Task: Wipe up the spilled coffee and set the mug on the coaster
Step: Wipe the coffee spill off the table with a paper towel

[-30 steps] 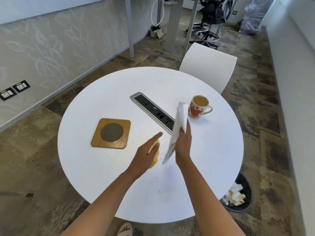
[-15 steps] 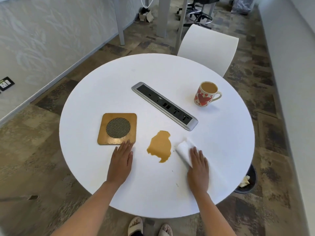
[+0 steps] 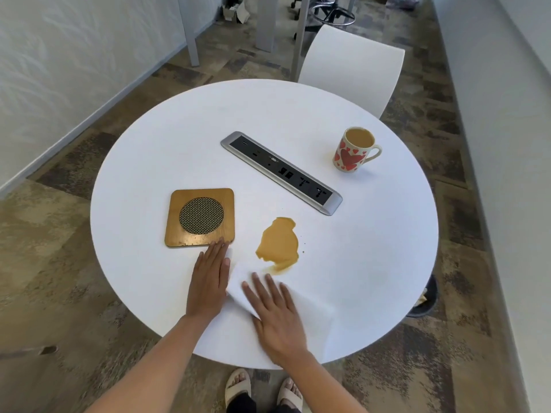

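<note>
Flat hands by the spill

The right hand (image 3: 277,317) presses flat on the tissue (image 3: 310,320), just below the spill (image 3: 278,242). The left hand (image 3: 208,281) lies flat, touching the coaster (image 3: 199,217).

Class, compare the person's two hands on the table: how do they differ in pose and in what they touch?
The left hand lies on bare table, fingertips at the coaster; the right hand presses on the white paper towel. The left hand's fingers are together; the right hand's are spread. Both lie flat, palm down, short of the spill.
</note>
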The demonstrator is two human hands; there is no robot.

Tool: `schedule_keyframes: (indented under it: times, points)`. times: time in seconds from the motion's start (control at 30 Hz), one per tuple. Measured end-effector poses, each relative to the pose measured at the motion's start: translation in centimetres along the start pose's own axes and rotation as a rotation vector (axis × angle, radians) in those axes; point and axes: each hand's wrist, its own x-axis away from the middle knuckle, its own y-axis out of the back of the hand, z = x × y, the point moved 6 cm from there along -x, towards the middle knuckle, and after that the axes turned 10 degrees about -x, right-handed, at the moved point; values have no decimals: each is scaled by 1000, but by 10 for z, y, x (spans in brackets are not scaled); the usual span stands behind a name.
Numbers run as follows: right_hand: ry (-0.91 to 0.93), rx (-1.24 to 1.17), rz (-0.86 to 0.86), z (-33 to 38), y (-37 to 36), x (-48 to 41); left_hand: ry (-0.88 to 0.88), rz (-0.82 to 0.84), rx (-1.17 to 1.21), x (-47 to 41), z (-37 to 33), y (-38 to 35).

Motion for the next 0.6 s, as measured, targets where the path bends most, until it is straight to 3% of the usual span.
schedule_keyframes:
  times: [0.37,0.6]
  points:
    - [78,63,51,-35,14,-54,16,-37,46,-1,3,0]
    - [38,-28,39,-55,25,-50,3,-33,12,0,3,-1]
